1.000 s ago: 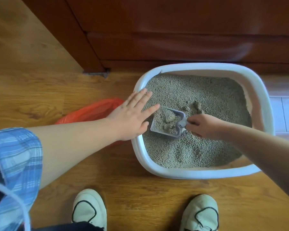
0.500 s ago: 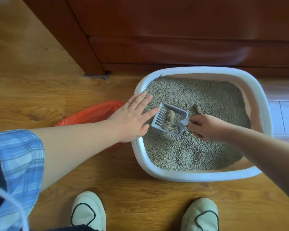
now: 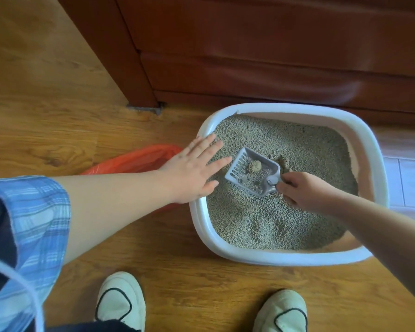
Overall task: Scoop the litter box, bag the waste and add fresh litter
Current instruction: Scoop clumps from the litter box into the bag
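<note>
A white litter box (image 3: 376,164) full of grey litter (image 3: 273,219) sits on the wood floor. My right hand (image 3: 302,190) grips the handle of a grey slotted scoop (image 3: 247,173), which is lifted and tilted above the litter with a clump (image 3: 254,166) lying in it. Another clump (image 3: 283,161) lies in the litter just behind the scoop. My left hand (image 3: 194,171) rests flat, fingers spread, on the box's left rim. An orange plastic bag (image 3: 139,160) lies on the floor left of the box, partly hidden by my left arm.
A dark red wooden cabinet (image 3: 261,51) stands right behind the box. My two white shoes (image 3: 120,303) (image 3: 283,312) are on the floor in front of it. Pale tiles (image 3: 407,180) begin at the right edge.
The scoop has risen out of the litter and tilted; loose litter has sifted out, leaving a clump in it. My left hand stays on the rim.
</note>
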Action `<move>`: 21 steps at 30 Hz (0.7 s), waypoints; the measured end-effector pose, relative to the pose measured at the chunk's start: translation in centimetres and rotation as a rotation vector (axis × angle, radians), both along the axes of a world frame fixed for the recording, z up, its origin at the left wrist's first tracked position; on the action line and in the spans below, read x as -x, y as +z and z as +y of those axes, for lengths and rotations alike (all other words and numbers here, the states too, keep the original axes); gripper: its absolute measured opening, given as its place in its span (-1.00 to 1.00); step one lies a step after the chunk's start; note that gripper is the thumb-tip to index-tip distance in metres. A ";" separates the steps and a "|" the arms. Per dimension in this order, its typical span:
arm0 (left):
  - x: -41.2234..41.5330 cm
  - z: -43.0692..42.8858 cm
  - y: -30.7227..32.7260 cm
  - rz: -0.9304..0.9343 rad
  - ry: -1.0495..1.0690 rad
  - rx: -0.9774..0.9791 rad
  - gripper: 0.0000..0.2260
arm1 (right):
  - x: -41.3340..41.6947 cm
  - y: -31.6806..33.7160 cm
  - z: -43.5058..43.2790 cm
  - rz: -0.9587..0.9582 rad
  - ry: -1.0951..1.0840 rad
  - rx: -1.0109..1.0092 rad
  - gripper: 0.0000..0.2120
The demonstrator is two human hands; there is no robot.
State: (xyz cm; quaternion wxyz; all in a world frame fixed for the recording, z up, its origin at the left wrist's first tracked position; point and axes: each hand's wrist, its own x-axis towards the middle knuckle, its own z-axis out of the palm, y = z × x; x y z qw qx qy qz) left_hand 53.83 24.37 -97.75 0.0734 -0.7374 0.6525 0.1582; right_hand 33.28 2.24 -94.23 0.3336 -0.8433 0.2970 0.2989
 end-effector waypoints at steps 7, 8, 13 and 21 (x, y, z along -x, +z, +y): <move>-2.5 2.6 1.2 0.056 0.048 0.204 -0.45 | -2.8 3.6 0.7 -0.041 0.034 0.050 -0.66; -3.2 3.4 1.3 0.058 0.076 0.208 -0.46 | -3.7 4.1 1.2 -0.060 0.035 0.052 -0.67; -6.4 9.3 1.6 -0.001 0.220 0.101 -0.44 | -9.7 5.2 5.9 -0.125 0.177 0.087 -0.71; -9.1 20.3 1.6 -0.081 0.388 -0.127 -0.51 | -17.3 1.9 14.4 -0.183 0.644 0.557 -0.77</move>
